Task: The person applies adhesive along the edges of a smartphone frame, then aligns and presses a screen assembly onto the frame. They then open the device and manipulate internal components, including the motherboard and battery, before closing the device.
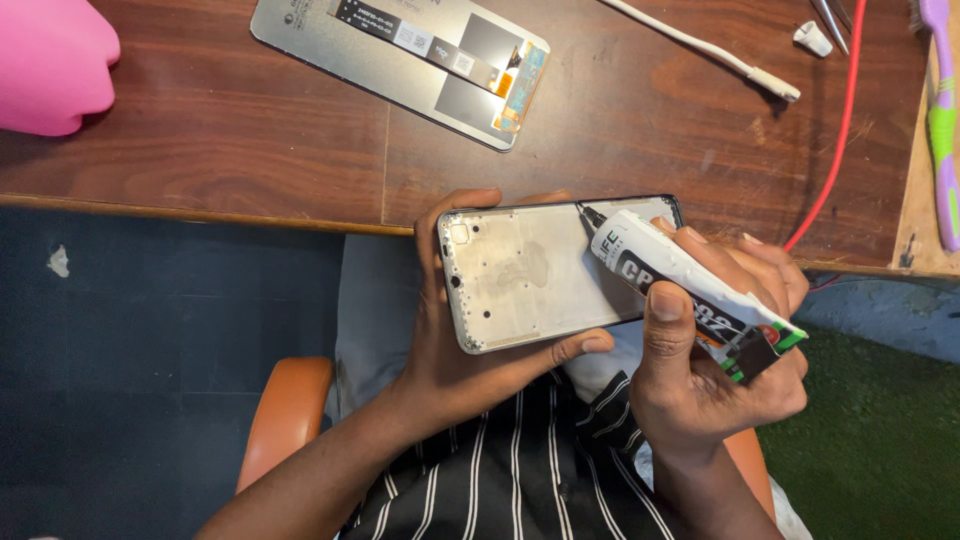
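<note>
Centrally, a bare phone frame [535, 275] was held just off the near edge of the bench [250, 130], silver inner plate facing up, long side roughly level. The left hand [450, 340] gripped it from beneath, fingers wrapped over the top edge and thumb pressed on the lower edge. The right hand [720, 350] was closed around a white adhesive tube [690, 290], its crimped end toward the person and its dark nozzle touching the frame's upper edge near the right corner. A faint smear showed on the plate's middle.

Outward, the bench was dark reddish-brown wood with visible grain, a seam running front to back, and scuffs and pale marks on the right portion. A phone display panel [400, 55] lay face down on it, well apart from the frame, with flex ribbon and dark patches showing. A white cable [710, 50] ran across the top right, a red wire [835, 140] curved down to the bench edge, and a small white cap [813, 38] sat near metal tweezers [830, 15]. A purple and green toothbrush [940, 110] lay on a lighter wooden strip at the far right. A pink object [50, 65] occupied the top left corner.

Below the bench, the floor was dark blue on the left and green, turf-like matting [880, 440] on the right. An orange chair [285, 415] carried the person, who wore a black striped shirt.
</note>
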The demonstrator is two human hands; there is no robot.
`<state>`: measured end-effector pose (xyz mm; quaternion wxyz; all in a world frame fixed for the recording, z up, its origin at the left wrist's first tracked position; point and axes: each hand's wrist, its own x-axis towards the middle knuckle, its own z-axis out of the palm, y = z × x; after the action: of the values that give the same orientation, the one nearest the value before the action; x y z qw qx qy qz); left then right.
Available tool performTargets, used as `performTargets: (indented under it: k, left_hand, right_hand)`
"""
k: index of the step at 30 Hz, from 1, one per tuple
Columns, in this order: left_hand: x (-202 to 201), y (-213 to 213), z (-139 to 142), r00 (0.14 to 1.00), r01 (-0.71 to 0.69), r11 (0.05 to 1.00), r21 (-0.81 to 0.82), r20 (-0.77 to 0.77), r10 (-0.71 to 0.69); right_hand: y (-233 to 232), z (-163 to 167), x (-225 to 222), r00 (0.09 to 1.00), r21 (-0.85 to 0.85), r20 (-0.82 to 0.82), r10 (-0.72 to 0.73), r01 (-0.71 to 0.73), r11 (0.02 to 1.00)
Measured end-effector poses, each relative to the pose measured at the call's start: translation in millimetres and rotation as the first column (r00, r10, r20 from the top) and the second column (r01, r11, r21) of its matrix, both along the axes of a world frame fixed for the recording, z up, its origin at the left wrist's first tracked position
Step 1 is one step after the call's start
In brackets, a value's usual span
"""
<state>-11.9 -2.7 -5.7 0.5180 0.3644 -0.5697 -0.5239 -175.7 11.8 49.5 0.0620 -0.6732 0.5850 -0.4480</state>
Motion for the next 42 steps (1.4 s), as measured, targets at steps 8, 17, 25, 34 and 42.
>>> performTargets:
  k: [8,17,25,34,42]
  left_hand:
    - [0.2,-1.9,0.1,0.999,-0.008,1.0,-0.025,0.05,0.009]
    - [-0.4,-1.8,-0.6,0.999,-0.005,1.0,-0.018,0.048,0.005]
    - [2.0,-2.9,-0.2,0.992,-0.025,0.998,-0.056,0.123,0.032]
    - [1.0,-2.8,-2.7,0.999,0.009,0.999,-0.046,0.047,-0.007]
    - [3.6,-5.0,-4.7,0.996,0.013,0.997,-0.077,0.093,-0.006]
  right_hand:
    - [-0.7,-0.9,-0.3,1.0,-0.004,-0.004,0.001,-0.001,1.0]
    - [0.0,-2.4,-1.4,1.0,-0.008,0.001,0.006,-0.006,1.0]
    - [-1.2,-0.4,2.9,1.0,-0.008,0.012,0.013,-0.012,1.0]
    - [0.6,-2.4,2.4,1.0,-0.009,0.017,0.023,-0.023,1.0]
    - [0.4,-2.9,5.5,0.999,-0.004,0.021,0.029,-0.029,1.0]
